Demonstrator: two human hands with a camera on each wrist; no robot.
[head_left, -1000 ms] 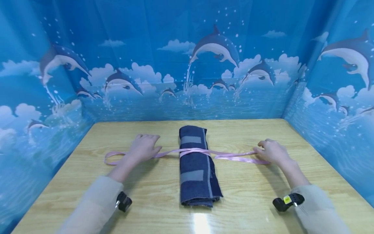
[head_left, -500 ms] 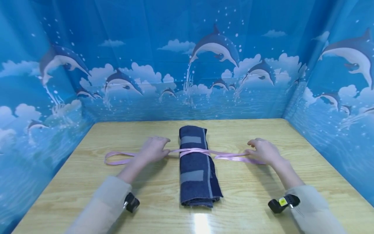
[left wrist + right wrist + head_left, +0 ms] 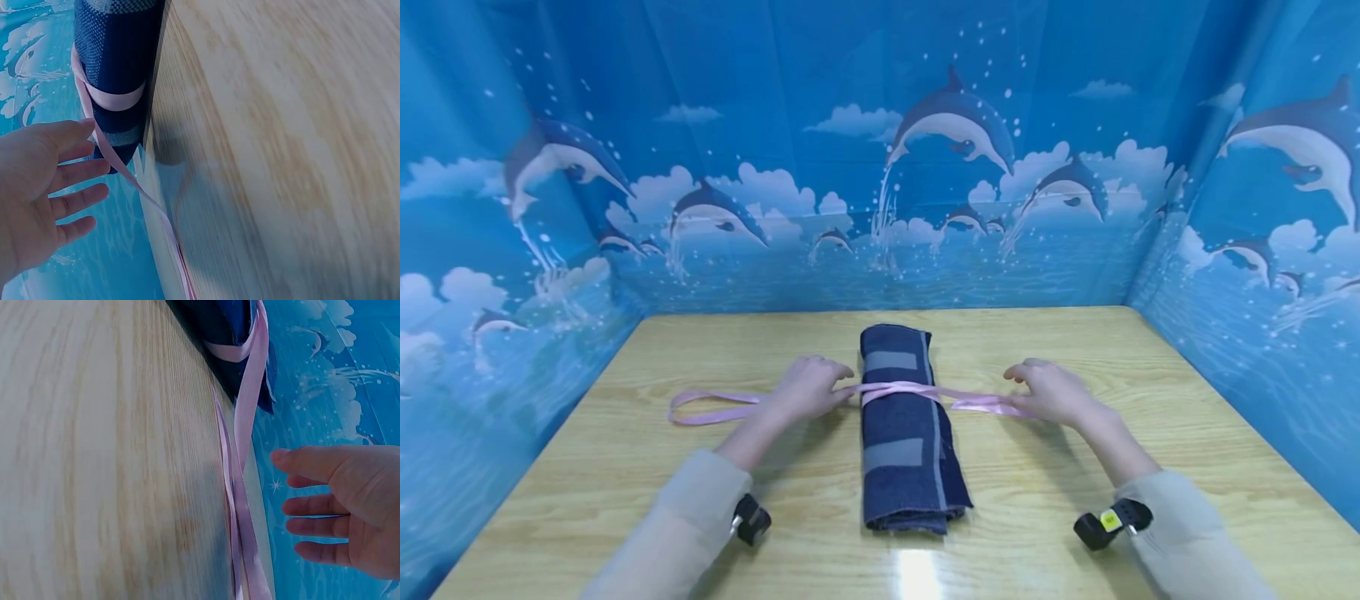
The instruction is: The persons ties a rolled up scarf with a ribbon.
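Note:
A dark blue cloth (image 3: 898, 487) with grey patches, rolled into a long bundle, lies lengthwise at the middle of the table. Round its middle goes a pink ribbon (image 3: 898, 387), crossing over itself on top, with a tail running out to each side. My left hand (image 3: 808, 389) is just left of the roll, fingers spread; in the left wrist view its thumb tip overlaps the ribbon (image 3: 111, 153). To the right of the roll hovers my right hand (image 3: 1054, 393), fingers loosely extended. The right wrist view shows a gap between that thumb and the ribbon (image 3: 250, 394).
The light wood table (image 3: 760, 525) is bounded by a blue dolphin-print curtain (image 3: 820, 192) at the back and sides. On the left, the ribbon's tail ends in a loop on the tabletop. Each sleeve carries a small black wrist camera (image 3: 751, 518).
Both hands have moved inward along the ribbon toward the roll, the left going right and the right going left. Cloth and ribbon stay where they were.

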